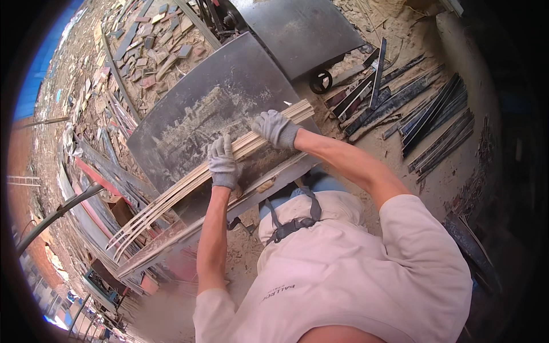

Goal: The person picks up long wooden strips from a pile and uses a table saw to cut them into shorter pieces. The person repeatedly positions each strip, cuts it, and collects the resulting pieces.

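Left hand (223,162) and right hand (275,129) in matching grey knit gloves, snug ribbed cuffs (225,179) at wrists. Forearms (350,164) bare. Loose, creased T-shirt (349,266), pale pinkish-white; short wide sleeves (422,237) left and right; rounded neckline (320,328) at near edge. Small dark lettering (278,291) on chest. Farther off, dark straps (314,204) meeting at dark buckle-like piece (294,227). Blue cloth (333,182) beyond, garment unclear.

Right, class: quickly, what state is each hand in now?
Left hand: closed, holding the wooden strips.
Right hand: closed, holding the same strips farther right.
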Demonstrator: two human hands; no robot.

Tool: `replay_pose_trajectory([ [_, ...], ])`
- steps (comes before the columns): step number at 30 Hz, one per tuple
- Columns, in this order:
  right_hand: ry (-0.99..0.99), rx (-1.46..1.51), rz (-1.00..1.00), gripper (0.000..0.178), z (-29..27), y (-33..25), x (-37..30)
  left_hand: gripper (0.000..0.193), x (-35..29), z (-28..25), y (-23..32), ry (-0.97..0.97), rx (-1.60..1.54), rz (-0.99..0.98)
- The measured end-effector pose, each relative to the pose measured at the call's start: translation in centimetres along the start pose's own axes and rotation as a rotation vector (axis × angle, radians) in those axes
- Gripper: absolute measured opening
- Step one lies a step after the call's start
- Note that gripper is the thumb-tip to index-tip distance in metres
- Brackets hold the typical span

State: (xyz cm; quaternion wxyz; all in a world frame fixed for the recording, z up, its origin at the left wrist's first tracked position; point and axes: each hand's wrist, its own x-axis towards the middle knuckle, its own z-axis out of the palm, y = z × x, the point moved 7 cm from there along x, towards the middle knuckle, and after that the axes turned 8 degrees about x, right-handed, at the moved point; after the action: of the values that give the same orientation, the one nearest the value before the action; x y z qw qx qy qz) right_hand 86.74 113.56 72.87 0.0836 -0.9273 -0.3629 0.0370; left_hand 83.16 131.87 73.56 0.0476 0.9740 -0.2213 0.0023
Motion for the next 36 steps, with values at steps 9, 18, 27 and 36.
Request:
replay_pose_trajectory([
  [9,-0.062,0.158,-0.014,0.039,3.8,1.4,-1.4,0.078,0.4,4.7,-0.2,-0.120,0.001,-0.003],
  [18,-0.008,0.244,-0.051,0.038,3.7,3.7,-4.0,0.067,1.0,5.8,2.8,-0.102,0.056,0.017],
  [27,0.028,0.293,-0.116,0.037,3.3,4.7,-3.7,0.081,1.4,5.5,3.7,-0.094,0.133,0.007],
  [36,-0.119,0.193,-0.061,0.033,2.6,4.4,-3.8,0.105,1.7,4.3,4.6,-0.146,0.068,-0.134],
])
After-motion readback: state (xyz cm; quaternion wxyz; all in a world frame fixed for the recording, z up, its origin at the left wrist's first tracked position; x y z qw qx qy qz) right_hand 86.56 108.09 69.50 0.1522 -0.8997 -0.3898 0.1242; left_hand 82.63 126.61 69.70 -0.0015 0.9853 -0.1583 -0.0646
